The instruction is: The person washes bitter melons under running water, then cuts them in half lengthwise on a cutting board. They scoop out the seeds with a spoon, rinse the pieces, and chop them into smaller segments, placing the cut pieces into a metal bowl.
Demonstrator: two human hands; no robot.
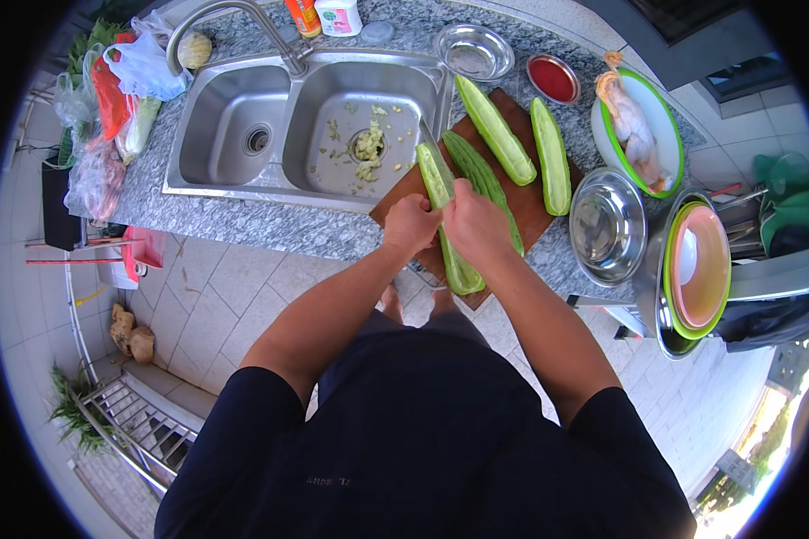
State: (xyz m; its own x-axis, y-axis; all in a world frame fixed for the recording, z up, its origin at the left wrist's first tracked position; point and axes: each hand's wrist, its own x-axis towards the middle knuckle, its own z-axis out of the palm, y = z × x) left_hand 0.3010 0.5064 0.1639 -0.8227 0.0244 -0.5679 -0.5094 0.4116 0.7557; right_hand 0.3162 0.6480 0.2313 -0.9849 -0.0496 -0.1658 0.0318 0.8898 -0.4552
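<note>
My right hand (475,219) is closed around a kitchen knife (438,151), its blade pointing up and left over a hollowed half of a bitter melon (460,266). My left hand (411,226) grips the side of that same half, its fingers close to the right hand. The half lies cut side up along a brown wooden cutting board (401,195). Just right of it, a ridged green piece (475,165) rests skin side up, partly behind my right hand. Two more hollowed halves lie farther right, one (495,131) on the board and one (551,158) at its right edge.
Beyond the board's left edge, a double steel sink (283,192) holds scooped-out pulp (369,148). Steel bowls (608,229), a red-filled dish (554,79) and a green-rimmed dish (674,135) with raw poultry (630,124) stand right. Nested basins (701,269) sit at the right; plastic bags (145,67) lie left.
</note>
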